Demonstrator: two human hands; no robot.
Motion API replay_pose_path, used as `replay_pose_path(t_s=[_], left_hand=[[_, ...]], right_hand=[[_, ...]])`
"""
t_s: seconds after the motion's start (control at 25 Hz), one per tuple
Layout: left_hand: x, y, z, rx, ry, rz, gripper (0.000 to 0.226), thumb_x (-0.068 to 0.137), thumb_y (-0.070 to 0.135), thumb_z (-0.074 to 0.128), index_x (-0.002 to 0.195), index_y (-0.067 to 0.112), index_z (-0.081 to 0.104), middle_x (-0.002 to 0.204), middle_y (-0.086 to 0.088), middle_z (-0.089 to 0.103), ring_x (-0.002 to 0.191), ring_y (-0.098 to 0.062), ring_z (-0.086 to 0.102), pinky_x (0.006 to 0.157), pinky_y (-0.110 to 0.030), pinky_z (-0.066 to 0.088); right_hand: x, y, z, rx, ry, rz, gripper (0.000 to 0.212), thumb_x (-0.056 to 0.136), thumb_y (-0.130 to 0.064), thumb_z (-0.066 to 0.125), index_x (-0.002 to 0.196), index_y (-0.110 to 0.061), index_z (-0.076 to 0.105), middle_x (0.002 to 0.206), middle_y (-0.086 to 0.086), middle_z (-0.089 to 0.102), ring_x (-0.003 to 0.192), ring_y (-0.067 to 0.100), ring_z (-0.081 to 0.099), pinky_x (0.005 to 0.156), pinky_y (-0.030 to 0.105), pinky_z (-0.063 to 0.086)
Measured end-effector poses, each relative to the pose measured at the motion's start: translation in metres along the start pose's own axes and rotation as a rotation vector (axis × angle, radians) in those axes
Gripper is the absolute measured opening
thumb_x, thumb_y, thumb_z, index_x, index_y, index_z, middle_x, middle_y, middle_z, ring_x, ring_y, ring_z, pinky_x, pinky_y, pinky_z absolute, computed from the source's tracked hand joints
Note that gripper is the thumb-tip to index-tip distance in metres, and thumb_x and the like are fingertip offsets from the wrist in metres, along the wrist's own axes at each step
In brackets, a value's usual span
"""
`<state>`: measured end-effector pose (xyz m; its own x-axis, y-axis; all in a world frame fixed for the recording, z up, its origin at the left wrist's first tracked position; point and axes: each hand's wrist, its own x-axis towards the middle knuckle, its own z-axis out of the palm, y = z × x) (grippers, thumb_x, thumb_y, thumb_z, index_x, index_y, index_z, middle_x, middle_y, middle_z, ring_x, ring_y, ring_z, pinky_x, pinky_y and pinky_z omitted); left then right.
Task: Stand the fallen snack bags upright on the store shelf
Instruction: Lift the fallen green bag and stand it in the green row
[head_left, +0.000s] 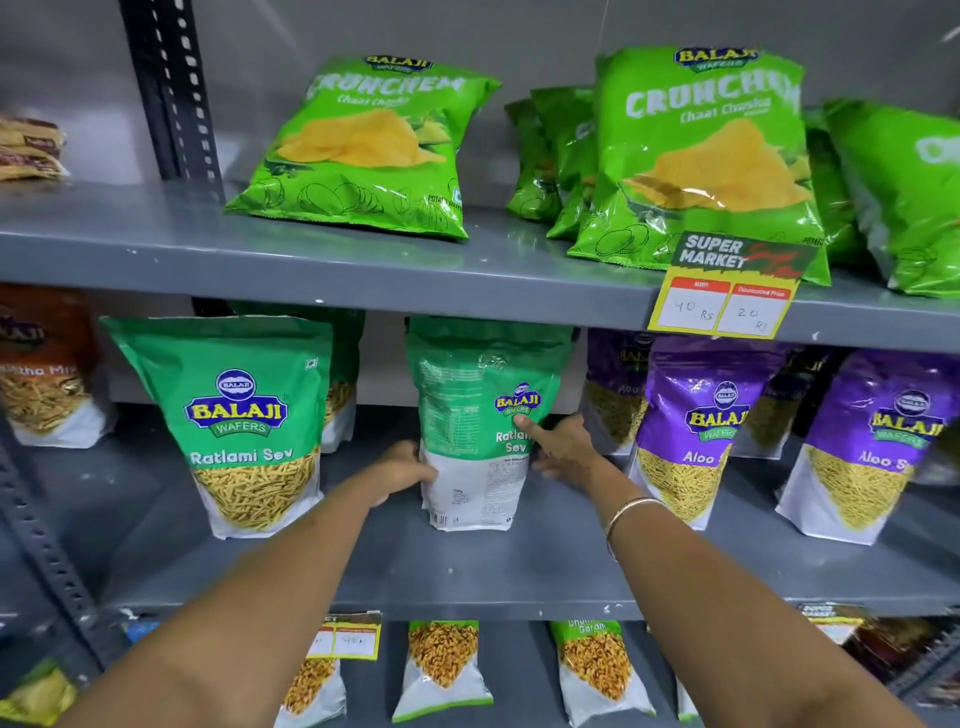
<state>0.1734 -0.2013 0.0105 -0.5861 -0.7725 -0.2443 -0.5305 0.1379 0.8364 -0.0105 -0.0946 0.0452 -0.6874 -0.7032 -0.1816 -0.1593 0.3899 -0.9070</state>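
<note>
A green Ratlami Sev bag (480, 415) stands upright on the middle grey shelf (467, 577), turned so its back and side print face me. My left hand (397, 470) grips its left edge near the bottom. My right hand (563, 449) presses against its right edge, thumb on the front. Another Ratlami Sev bag (244, 421) stands upright to the left, front facing out. On the top shelf, a green Crunchem chips bag (371, 150) leans back, apart from the others.
Purple Aloo Sev bags (696, 431) stand right of my hands. More Crunchem bags (711, 156) crowd the top shelf's right, behind a yellow price tag (727, 291). A brown mix bag (41, 374) is at far left. Small snack packs (444, 670) fill the lower shelf.
</note>
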Motion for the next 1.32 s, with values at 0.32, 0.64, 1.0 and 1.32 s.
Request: replay_pose_path(t_s=[0.32, 0.64, 1.0, 1.32], left_hand=[[-0.014, 0.018, -0.006, -0.007, -0.218, -0.074, 0.065, 0.086, 0.033, 0.06, 0.143, 0.018, 0.032, 0.135, -0.007, 0.053, 0.123, -0.021, 0.051, 0.105, -0.039, 0.035], [0.002, 0.031, 0.017, -0.196, -0.308, 0.075, 0.112, 0.057, 0.016, 0.083, 0.148, 0.015, 0.017, 0.151, -0.006, 0.036, 0.139, -0.02, 0.033, 0.119, -0.036, 0.023], [0.013, 0.017, 0.008, -0.043, -0.167, -0.014, 0.091, 0.06, 0.019, 0.082, 0.135, 0.011, 0.032, 0.14, -0.014, 0.045, 0.132, -0.027, 0.04, 0.115, -0.041, 0.029], [0.002, 0.014, 0.022, -0.047, -0.028, 0.016, 0.072, 0.069, 0.007, 0.077, 0.13, 0.005, 0.039, 0.13, -0.011, 0.056, 0.122, -0.026, 0.05, 0.104, -0.034, 0.04]], right_hand=[[-0.001, 0.028, -0.006, 0.064, -0.372, 0.058, 0.034, 0.085, 0.011, 0.043, 0.108, -0.014, 0.048, 0.088, 0.0, 0.057, 0.072, 0.008, 0.057, 0.064, 0.026, 0.049], [-0.016, 0.048, -0.004, -0.055, -0.523, -0.045, 0.075, 0.071, -0.004, 0.075, 0.128, -0.01, 0.026, 0.129, 0.002, 0.045, 0.119, 0.015, 0.046, 0.104, 0.033, 0.042], [0.0, 0.052, -0.017, -0.076, -0.217, -0.166, 0.046, 0.073, -0.005, 0.074, 0.116, 0.0, 0.056, 0.091, 0.009, 0.057, 0.086, 0.021, 0.052, 0.062, 0.026, 0.048], [0.007, 0.053, -0.015, 0.187, -0.427, -0.175, 0.058, 0.07, 0.008, 0.073, 0.121, -0.002, 0.048, 0.116, 0.012, 0.064, 0.102, 0.022, 0.062, 0.075, 0.017, 0.055]])
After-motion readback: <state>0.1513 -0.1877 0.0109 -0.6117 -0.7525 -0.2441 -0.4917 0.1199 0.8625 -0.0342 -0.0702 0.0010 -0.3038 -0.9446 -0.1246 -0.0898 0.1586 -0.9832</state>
